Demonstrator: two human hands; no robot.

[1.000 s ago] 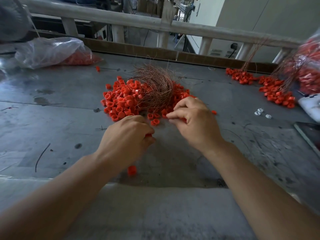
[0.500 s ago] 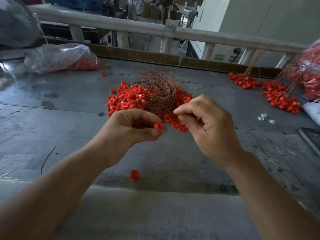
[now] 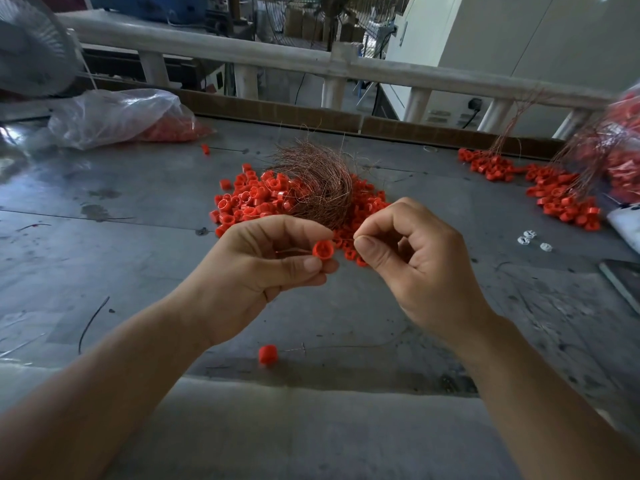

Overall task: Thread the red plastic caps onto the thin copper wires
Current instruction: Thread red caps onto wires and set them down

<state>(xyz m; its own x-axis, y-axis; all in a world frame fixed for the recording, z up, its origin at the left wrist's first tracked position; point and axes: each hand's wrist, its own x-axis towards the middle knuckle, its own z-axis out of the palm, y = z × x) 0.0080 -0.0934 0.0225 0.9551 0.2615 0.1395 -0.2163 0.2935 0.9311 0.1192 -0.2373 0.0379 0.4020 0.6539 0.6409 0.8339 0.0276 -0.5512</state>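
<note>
above the middle of the grey table (image 3: 104, 258), both hands are raised close together. the left hand (image 3: 256, 271) pinches one red cap (image 3: 323, 250) between thumb and forefinger, its open side turned toward the camera. the right hand (image 3: 415, 268) is just beside it, fingers curled, thumb and forefinger pressed in a tight pinch, probably on a single wire too fine to make out. behind the hands lies a pile of loose caps (image 3: 242, 202) with a tangled bundle of copper wires (image 3: 318, 185) resting on top of it. another cap (image 3: 268, 354) with a short wire sticking from it lies near the table's front edge. far right, threaded caps (image 3: 561, 202) sit in heaps with wires rising from them. far left, a clear plastic bag (image 3: 114, 116) holds more caps.
</note>
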